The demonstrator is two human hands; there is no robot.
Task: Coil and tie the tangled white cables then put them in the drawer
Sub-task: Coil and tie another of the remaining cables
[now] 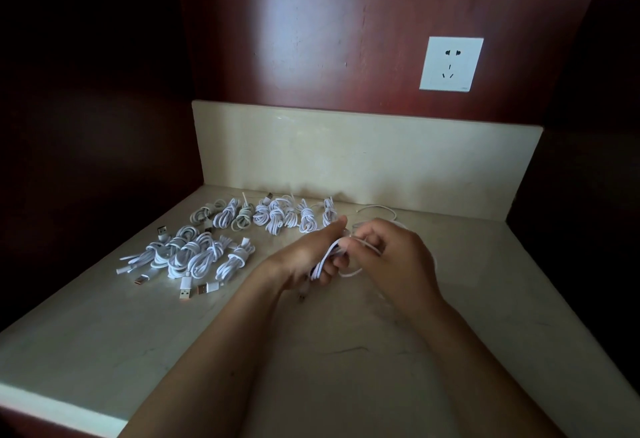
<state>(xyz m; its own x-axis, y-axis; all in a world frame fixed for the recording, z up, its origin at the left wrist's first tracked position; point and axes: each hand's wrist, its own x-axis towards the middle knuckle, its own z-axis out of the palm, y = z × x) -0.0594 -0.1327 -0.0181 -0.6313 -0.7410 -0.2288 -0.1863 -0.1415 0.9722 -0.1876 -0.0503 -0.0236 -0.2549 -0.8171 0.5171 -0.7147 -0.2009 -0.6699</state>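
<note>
My left hand [313, 252] grips a partly coiled white cable [325, 262] above the middle of the pale stone counter [346, 351]. My right hand [398, 254] pinches the same cable's strand just to the right of the coil. A loose length of that cable [377, 208] trails behind the hands toward the back wall. Several tied white cable bundles lie in a back row [277, 217] and a nearer group [194, 255] to the left, some with USB plugs sticking out. No drawer is visible.
A cream backsplash [363, 157] runs along the back of the counter. A white wall socket [451, 64] sits on the red-brown panel above it. Dark side walls close in left and right. The counter's front edge [62, 406] is at lower left.
</note>
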